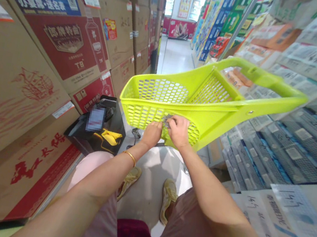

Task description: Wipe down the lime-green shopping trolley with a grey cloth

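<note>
A lime-green plastic shopping basket [210, 103] with perforated walls stands tilted in the aisle in front of me, its long handle [274, 88] reaching up to the right. My left hand [152, 133] and my right hand [178, 130] meet at the basket's near lower wall. Both are closed in a pinch around a small grey object [166, 120] that I cannot make out. A gold bangle [130, 157] is on my left wrist. I am seated, with my knees and both shoes [168, 200] below my arms.
Stacked cardboard cartons [29, 83] wall the left side. A black bag with a yellow item [98, 128] lies on the floor by the cartons. Shelves of packaged goods [303, 131] line the right. The white-floored aisle [172, 55] runs ahead toward far displays.
</note>
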Demonstrator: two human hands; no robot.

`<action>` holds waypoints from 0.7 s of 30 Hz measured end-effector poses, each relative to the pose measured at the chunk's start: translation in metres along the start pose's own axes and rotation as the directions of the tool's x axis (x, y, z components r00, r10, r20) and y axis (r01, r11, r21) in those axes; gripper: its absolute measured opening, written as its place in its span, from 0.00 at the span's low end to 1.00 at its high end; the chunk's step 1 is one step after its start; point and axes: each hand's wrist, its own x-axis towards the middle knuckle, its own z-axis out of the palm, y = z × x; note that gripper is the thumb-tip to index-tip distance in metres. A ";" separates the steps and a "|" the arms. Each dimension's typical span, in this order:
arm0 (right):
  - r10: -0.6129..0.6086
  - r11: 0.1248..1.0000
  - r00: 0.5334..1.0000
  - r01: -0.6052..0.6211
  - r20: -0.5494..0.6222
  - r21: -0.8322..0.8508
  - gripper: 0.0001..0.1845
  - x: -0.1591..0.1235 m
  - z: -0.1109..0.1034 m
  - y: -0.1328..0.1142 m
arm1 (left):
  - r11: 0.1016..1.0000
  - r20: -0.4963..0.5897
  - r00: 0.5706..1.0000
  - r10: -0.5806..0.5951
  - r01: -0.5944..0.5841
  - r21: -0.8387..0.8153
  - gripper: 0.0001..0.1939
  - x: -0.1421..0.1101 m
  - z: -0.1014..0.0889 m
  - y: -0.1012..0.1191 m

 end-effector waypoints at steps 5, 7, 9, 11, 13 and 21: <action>-0.132 0.991 0.978 0.136 0.159 -0.015 0.10 -0.030 0.021 -0.007 | 1.000 0.018 1.000 -0.001 0.001 -0.016 0.11 -0.001 -0.005 -0.001; -0.169 0.985 0.962 0.172 0.216 0.004 0.10 -0.039 0.026 -0.007 | 1.000 0.016 1.000 -0.007 0.007 -0.018 0.12 -0.001 -0.007 0.000; -0.186 0.982 0.947 0.185 0.261 0.029 0.10 -0.044 0.028 -0.006 | 1.000 0.032 0.999 -0.011 0.012 -0.017 0.12 0.000 -0.008 0.000; -0.187 0.982 0.939 0.181 0.287 0.047 0.10 -0.044 0.027 -0.006 | 1.000 0.051 0.999 -0.018 0.019 -0.017 0.11 0.000 -0.009 0.000; -0.181 0.983 0.941 0.175 0.286 0.045 0.10 -0.039 0.025 -0.006 | 0.999 0.054 0.998 -0.024 0.025 -0.022 0.11 0.000 -0.009 0.000; -0.027 1.000 1.000 0.027 0.001 0.012 0.10 0.008 -0.006 -0.009 | 0.999 0.046 0.999 -0.030 0.031 -0.023 0.11 0.003 -0.010 0.001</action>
